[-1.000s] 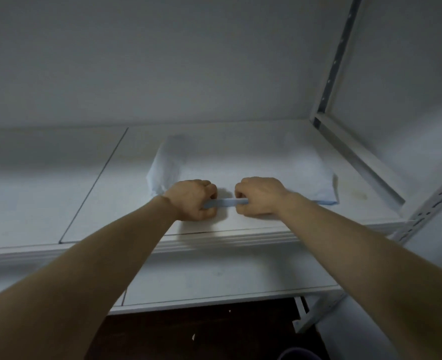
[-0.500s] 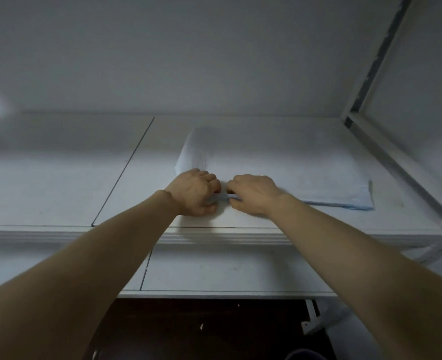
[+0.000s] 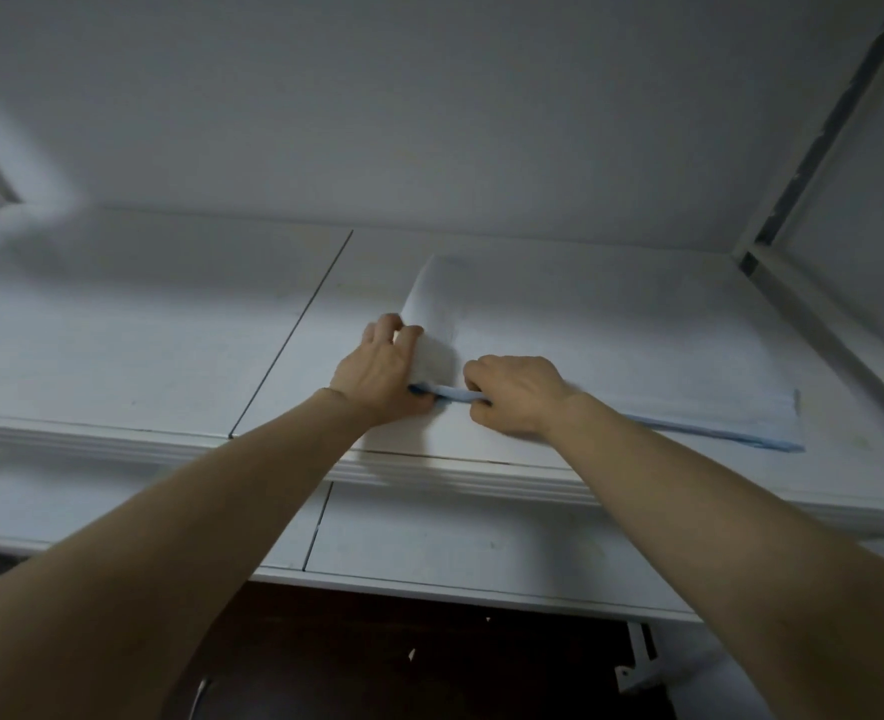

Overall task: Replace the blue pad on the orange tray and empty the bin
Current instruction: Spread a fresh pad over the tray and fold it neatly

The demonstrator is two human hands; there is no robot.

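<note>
Dim grey light, soft shadows, blurred upper left, wide-angle edge bending

No legible text, label, brand mark, number or sign anywhere in view; blue pad (image 3: 637, 356) and white shelf (image 3: 117, 330) show plain unmarked surfaces
</note>
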